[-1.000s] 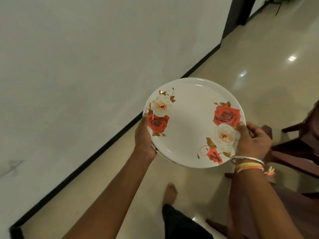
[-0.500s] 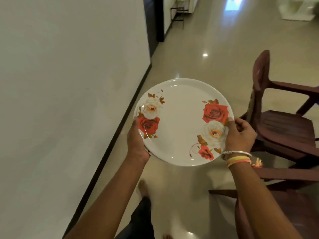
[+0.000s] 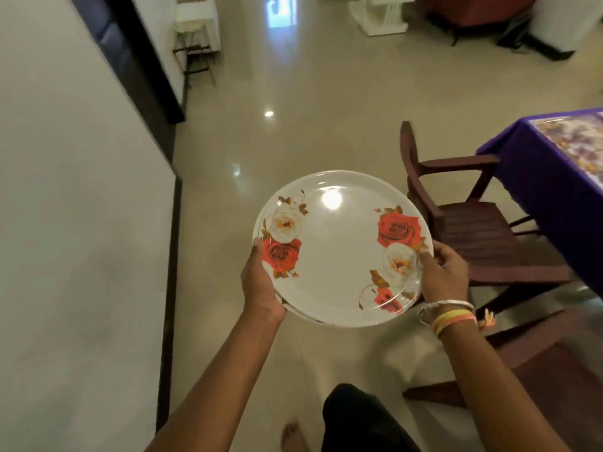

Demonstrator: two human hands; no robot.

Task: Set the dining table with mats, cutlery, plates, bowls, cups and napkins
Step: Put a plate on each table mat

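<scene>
Glossy beige floor (image 3: pixel 293 141) beside pale wall (image 3: pixel 65 223); purple-clothed table (image 3: pixel 538 177) at far right, dark chair (image 3: pixel 473 230) beside it. White rose-printed plate (image 3: pixel 339 256) held level over floor, apart from table: left hand (image 3: pixel 261 285) curled round left rim, right hand (image 3: pixel 443 275) pinching right rim.

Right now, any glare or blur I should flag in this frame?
Head view: round light glare near the far edge of the plate; more bright spots on the glossy floor; the top-left doorway is smeared by blur; the rose print is sharp.
</scene>
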